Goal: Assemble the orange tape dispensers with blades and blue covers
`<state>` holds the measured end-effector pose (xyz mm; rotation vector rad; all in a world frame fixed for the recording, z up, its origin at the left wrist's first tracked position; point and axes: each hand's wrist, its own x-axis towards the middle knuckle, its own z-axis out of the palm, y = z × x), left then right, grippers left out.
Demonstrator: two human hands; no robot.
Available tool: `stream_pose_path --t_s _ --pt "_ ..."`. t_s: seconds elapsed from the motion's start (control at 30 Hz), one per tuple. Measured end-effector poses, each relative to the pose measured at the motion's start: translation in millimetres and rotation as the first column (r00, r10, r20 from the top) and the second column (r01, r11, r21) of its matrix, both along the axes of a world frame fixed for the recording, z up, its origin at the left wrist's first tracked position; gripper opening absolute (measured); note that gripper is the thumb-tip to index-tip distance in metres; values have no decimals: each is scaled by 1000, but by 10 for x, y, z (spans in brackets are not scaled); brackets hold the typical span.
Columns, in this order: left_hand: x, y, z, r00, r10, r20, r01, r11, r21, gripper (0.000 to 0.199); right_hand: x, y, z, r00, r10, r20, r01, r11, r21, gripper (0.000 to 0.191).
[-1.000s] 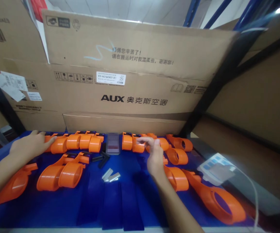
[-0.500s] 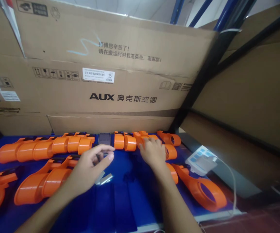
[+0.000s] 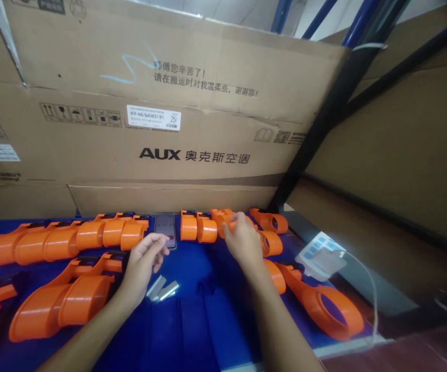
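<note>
Clock centred on the worktop: we see a cardboard wall closing off 12, a black post at 2, a white box with its cable at 3. Our right hand is at the orange loops around 1, fingers bent; can't tell if it grips one. Our left hand, fingers curled, is at the 7 o'clock side of the phone; can't tell if it holds anything. Blue surface shows between the hands; pale edge at 5. Metal strips shiny, flat; loops smooth, plastic-looking, more at 10.
</note>
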<state>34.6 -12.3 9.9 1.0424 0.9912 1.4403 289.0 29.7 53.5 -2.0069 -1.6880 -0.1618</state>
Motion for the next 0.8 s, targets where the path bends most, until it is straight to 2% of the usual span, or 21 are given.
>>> stream_pose_path --t_s 0.1,0.2,0.3,0.37,0.47,0.53,0.6,0.7,0.77,0.8 --pt "-4 -6 30 998 28 47 -28 1000 -3 30 -11 -34 31 999 17 -41 -9 982 188 21" --pt "-7 -8 56 997 37 68 -38 999 14 33 -52 -99 109 991 82 -110 -34 924 381 21" --pt "-20 -3 83 998 35 49 -38 998 58 38 -158 -215 167 958 250 -143 -123 804 582 23" --pt "-27 -2 114 999 21 40 -24 996 85 47 -280 -321 157 905 411 -109 -241 708 664 24" --pt "-16 -15 176 992 -44 119 29 992 126 60 -518 -492 68 764 645 -18 -495 604 624 27" --pt "2 -32 216 976 -82 201 55 989 135 62 -672 -580 -7 638 770 1 -669 553 496 27" --pt "14 -45 245 968 -54 246 31 995 96 57 -779 -626 -59 518 854 -52 -782 497 377 28" --pt "-12 -51 265 960 91 266 -85 996 -33 46 -802 -610 -48 341 914 -222 -855 399 330 24" --pt "-60 -47 271 947 127 296 -92 988 -127 48 -735 -553 10 306 902 -305 -854 401 331 10" --pt "-87 -44 272 941 118 317 -71 985 -157 49 -690 -516 42 332 889 -314 -856 424 297 5"
